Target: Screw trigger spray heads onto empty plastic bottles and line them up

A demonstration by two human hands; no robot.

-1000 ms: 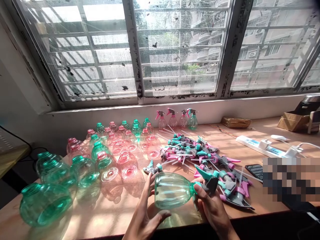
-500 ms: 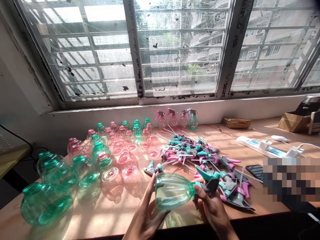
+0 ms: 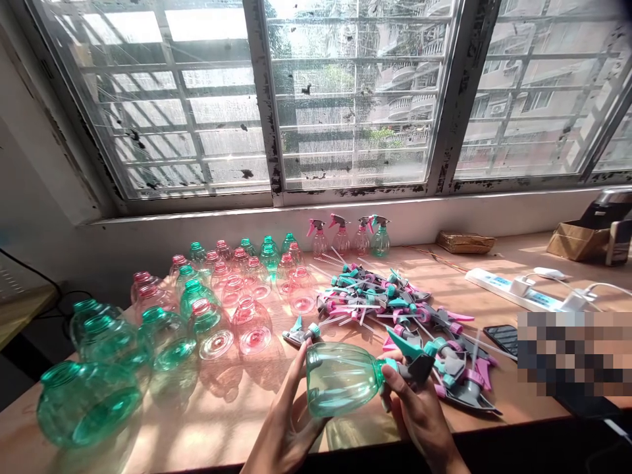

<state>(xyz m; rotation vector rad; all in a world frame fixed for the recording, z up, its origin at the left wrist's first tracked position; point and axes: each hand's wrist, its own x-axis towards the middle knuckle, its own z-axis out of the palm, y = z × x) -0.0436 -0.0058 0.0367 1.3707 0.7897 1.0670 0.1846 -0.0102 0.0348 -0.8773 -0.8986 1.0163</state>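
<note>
A clear green plastic bottle (image 3: 340,378) lies sideways above the table's front edge, held between both hands. My left hand (image 3: 289,428) cups its base, fingers wrapped round the body. My right hand (image 3: 417,415) pinches the bottle's neck, where a grey and teal trigger sprayer (image 3: 412,359) sits on the mouth. Just behind lies a heap of loose pink, teal and grey trigger sprayers (image 3: 395,306) with thin white tubes.
Several open green and pink bottles (image 3: 197,309) stand at the left on the wooden table (image 3: 227,415). Several finished spray bottles (image 3: 350,236) line the wall under the window. A power strip (image 3: 516,289), a phone (image 3: 503,337) and cardboard boxes (image 3: 580,240) lie at right.
My left hand has closed more round the bottle's base, thumb tucked under. The bottle stays almost in place; my right hand's grip at the neck has shifted slightly.
</note>
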